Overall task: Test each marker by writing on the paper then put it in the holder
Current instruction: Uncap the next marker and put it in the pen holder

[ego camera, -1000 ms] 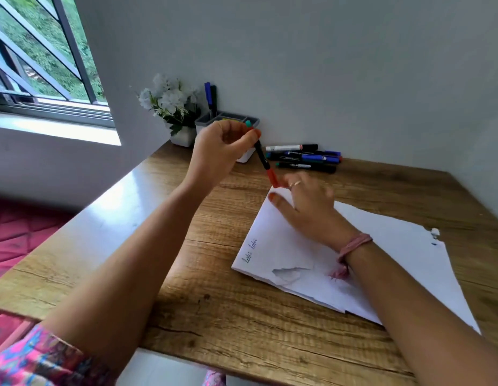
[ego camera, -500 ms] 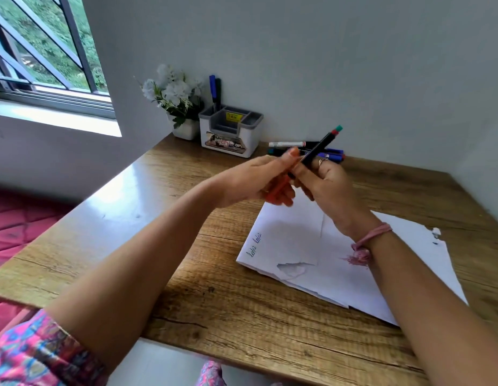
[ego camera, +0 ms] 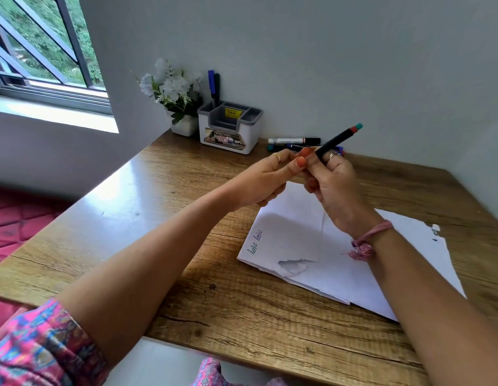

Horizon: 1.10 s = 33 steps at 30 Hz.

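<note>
Head-worn camera looks forward and down, close over the desk [ego camera: 136,218].

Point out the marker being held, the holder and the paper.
black marker [ego camera: 335,141]: head view, on its bare barrel above the fingers.
holder [ego camera: 229,140]: head view, on its white front wall.
paper [ego camera: 292,218]: head view, on a blank patch.

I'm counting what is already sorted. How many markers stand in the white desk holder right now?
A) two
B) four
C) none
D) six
A: two markers, one blue and one dark, stand upright in the holder's rear left compartment; its other compartments show no markers.
</note>
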Each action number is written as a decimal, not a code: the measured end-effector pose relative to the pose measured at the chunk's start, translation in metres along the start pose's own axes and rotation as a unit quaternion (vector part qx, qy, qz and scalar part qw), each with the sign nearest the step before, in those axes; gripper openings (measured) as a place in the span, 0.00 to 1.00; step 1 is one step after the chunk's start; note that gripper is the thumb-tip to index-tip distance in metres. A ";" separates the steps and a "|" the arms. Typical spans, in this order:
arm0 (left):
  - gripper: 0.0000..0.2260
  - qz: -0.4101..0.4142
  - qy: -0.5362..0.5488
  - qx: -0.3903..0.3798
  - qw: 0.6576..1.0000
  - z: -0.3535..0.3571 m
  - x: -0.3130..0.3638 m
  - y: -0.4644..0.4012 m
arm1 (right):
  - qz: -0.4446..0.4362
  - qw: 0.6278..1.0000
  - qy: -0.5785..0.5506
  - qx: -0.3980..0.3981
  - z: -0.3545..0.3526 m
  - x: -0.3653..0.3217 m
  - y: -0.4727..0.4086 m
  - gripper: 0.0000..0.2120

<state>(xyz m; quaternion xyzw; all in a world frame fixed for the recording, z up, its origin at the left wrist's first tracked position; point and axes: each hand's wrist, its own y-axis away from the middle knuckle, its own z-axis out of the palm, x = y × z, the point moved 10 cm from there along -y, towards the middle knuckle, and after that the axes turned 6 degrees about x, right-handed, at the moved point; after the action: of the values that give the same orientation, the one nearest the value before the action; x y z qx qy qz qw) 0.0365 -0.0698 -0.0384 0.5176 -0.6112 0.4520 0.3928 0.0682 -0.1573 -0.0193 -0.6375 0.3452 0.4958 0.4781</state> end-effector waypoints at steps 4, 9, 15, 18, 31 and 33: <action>0.30 -0.031 -0.111 0.043 0.992 -0.032 -0.019 -0.002 | 0.008 0.997 -0.059 0.041 -0.009 0.000 -0.001 0.08; 0.30 -0.050 -0.377 0.035 0.924 -0.073 -0.040 -0.001 | 0.023 0.999 -0.026 0.007 -0.009 0.001 -0.001 0.04; 0.17 -0.015 -0.407 -0.091 0.909 -0.052 -0.046 -0.005 | 0.033 0.968 0.101 -0.228 0.041 0.006 0.015 0.10; 0.11 -0.024 -0.411 -0.112 0.904 -0.047 -0.048 -0.006 | 0.077 0.939 0.130 -0.308 0.056 0.022 0.020 0.10; 0.38 -0.062 -0.452 -0.161 0.875 -0.045 -0.062 -0.008 | 0.003 0.956 0.129 -0.265 0.060 0.042 0.025 0.05; 0.39 -0.069 -0.451 -0.162 0.875 -0.045 -0.063 -0.008 | 0.000 0.952 0.132 -0.275 0.062 0.041 0.027 0.07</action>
<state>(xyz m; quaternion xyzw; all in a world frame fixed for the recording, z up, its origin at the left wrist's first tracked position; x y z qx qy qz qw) 0.0544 -0.0093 -0.0837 0.6350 -0.7496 0.0360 0.1834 0.0356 -0.1054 -0.0696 -0.8041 0.2558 0.4829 0.2340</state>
